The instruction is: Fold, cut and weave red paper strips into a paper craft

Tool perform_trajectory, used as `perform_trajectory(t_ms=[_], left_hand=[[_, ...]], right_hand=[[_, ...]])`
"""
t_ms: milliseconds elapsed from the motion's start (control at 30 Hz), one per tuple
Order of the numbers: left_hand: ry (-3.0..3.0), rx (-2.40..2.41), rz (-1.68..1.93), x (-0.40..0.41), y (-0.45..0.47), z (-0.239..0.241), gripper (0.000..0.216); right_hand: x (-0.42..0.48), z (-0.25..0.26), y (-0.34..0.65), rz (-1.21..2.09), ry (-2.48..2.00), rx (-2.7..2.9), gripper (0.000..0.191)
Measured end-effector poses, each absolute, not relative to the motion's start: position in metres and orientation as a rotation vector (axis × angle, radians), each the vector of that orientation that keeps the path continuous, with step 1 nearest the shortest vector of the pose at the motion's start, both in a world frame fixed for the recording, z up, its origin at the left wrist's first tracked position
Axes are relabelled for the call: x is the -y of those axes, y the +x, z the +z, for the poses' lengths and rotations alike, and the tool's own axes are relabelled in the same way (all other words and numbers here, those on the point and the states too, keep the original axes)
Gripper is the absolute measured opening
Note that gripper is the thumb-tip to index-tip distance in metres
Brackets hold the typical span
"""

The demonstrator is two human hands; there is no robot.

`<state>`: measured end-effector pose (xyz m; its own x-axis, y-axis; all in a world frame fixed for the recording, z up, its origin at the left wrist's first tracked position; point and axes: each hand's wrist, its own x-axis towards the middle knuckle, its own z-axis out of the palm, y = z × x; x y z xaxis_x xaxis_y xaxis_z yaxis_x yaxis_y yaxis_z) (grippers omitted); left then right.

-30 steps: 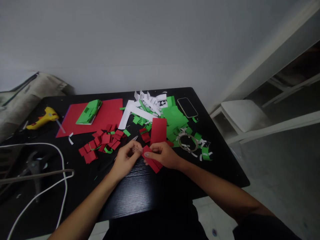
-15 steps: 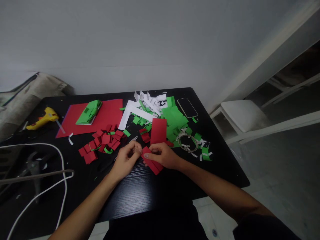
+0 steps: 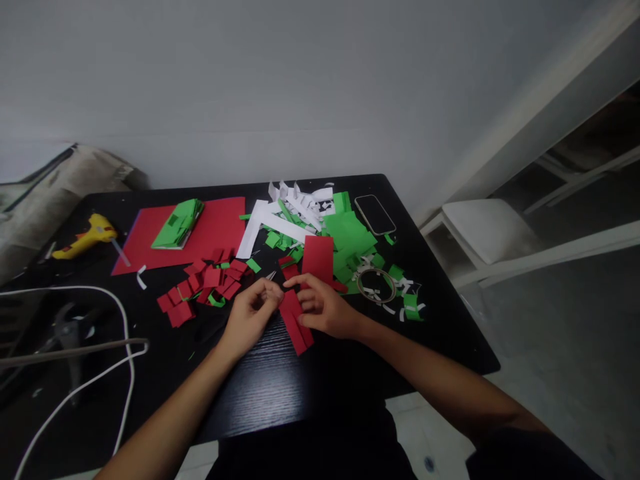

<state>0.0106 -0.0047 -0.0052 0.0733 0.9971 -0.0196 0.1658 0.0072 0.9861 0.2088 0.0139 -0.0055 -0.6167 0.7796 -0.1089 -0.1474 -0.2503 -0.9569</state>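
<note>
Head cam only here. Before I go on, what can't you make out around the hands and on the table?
1. Head view: what the left hand pinches, because its curled fingers cover it.
2. Upper end of the red strip, under the right hand.
3. Dark tool at the left: dim and crossed by the white cable.
4. Phone screen: dark and too small to read.

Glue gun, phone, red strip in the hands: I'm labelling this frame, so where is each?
glue gun (image 3: 86, 235), head view, yellow body.
phone (image 3: 375, 215), head view, middle of the screen.
red strip (image 3: 296, 327), head view, its lower half.
</note>
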Motion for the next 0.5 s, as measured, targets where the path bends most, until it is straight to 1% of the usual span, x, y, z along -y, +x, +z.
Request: perform_trajectory(t_ms=[233, 500], left_hand=[[1.337, -1.279, 1.056, 0.0046, 0.0109, -0.0035, 0.035], [1.364, -1.276, 1.058, 0.0054, 0.0107, -0.0044, 0.034]], right_hand=[[-0.0146, -0.0088, 0.2083, 1.913, -0.796, 1.347, 0.054], [-0.0168, -0.0142, 0.208, 1.769, -0.923, 1.338, 0.036]])
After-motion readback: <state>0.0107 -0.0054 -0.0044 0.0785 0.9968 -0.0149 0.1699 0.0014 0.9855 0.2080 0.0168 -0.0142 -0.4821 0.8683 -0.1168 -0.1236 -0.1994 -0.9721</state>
